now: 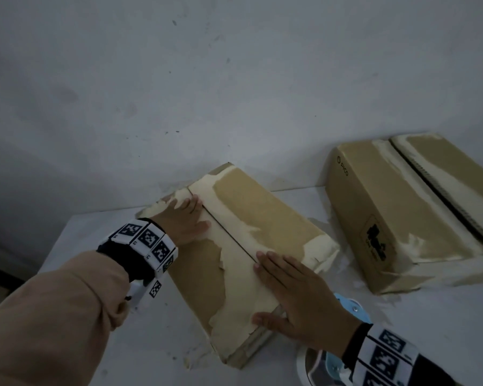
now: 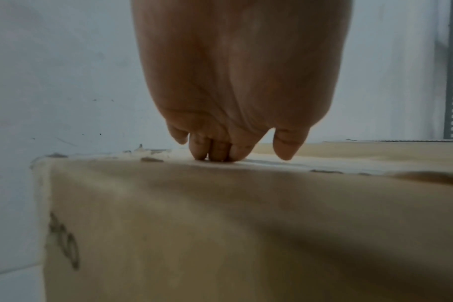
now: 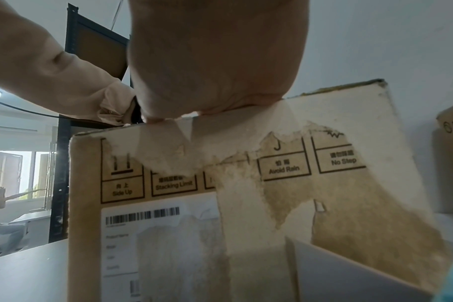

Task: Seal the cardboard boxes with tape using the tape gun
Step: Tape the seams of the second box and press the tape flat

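Observation:
A worn cardboard box [image 1: 265,215] with torn pale patches lies on the white table [image 1: 162,341], its two top flaps meeting along a dark seam. My left hand [image 1: 184,218] lies flat on the far end of the left flap, fingers straight; in the left wrist view its fingertips [image 2: 215,153] touch the box top [image 2: 246,224]. My right hand [image 1: 293,291] presses flat on the near end across the seam; the right wrist view shows the palm [image 3: 215,61] on the box's top edge [image 3: 246,183]. A light blue tape gun [image 1: 352,307] lies beneath my right wrist, mostly hidden.
A second cardboard box [image 1: 402,213] with its top flaps slightly parted stands to the right, also seen as a second box [image 3: 450,163] in the right wrist view. The wall [image 1: 207,79] rises right behind both boxes. A dark metal shelf [image 3: 73,102] stands off to the left.

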Available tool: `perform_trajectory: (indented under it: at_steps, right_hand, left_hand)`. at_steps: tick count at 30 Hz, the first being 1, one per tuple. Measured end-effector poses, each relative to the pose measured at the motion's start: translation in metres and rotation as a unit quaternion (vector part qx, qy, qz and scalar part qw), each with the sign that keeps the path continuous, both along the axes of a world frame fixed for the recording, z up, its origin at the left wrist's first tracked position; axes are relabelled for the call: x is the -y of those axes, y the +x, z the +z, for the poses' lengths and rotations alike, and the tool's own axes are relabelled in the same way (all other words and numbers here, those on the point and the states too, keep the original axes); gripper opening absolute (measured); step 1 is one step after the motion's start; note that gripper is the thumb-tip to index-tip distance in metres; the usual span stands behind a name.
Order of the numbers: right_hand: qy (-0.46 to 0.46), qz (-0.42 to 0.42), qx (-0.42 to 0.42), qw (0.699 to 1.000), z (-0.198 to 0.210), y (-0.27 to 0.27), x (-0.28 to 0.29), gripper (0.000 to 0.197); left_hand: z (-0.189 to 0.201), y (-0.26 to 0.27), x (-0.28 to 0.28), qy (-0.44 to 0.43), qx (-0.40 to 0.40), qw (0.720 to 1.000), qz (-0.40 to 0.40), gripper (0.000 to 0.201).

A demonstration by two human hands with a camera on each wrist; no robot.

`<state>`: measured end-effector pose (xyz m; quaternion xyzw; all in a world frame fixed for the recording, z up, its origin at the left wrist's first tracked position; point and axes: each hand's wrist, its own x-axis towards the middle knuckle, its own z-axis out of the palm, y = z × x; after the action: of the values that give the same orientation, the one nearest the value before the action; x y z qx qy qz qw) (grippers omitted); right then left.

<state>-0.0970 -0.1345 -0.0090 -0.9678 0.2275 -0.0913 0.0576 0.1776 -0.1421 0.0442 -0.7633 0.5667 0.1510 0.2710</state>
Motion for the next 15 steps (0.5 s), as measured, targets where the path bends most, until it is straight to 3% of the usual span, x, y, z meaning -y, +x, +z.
perform_trajectory:
  at_steps: [6, 15]
  right_hand:
    - [-0.009, 0.002, -0.003, 1.000, 0.001, 0.002, 0.002, 0.082]
    - [-0.017, -0.005, -0.004, 1.000, 0.004, 0.001, 0.000, 0.081]
  left_hand:
    - [0.001, -0.016, -0.005, -0.025, 0.049, 0.998, -0.005, 0.067]
    - [0.015, -0.060, -0.042, -0.042, -0.008, 0.998, -0.041, 0.061]
